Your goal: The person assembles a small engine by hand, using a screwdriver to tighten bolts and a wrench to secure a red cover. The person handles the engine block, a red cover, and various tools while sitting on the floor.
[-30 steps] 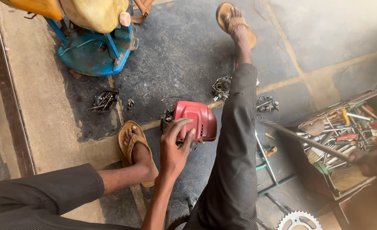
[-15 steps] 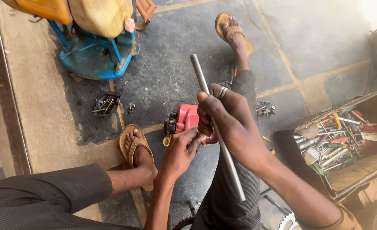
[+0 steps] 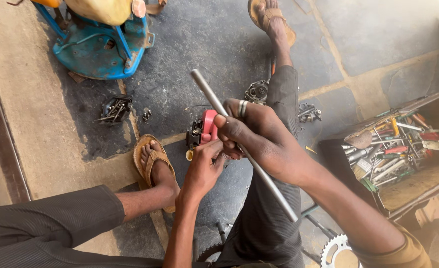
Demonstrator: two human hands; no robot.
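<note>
My right hand [image 3: 256,136] is closed around a long grey metal rod [image 3: 207,94] that slants from upper left to lower right over my leg; a ring shows on one finger. Under it a red engine part [image 3: 207,129] with a dark metal end rests on the ground between my legs. My left hand [image 3: 202,168] grips the near side of that red part. Much of the part is hidden behind both hands.
An open toolbox [image 3: 403,154] full of several hand tools lies at the right. A blue metal frame [image 3: 98,44] stands at the top left. Small dark engine pieces [image 3: 115,108] lie on the oily floor, and a sprocket [image 3: 337,250] sits near my right arm.
My right hand came in from the toolbox side holding the rod and now hovers over the red part. My left hand stays on the part.
</note>
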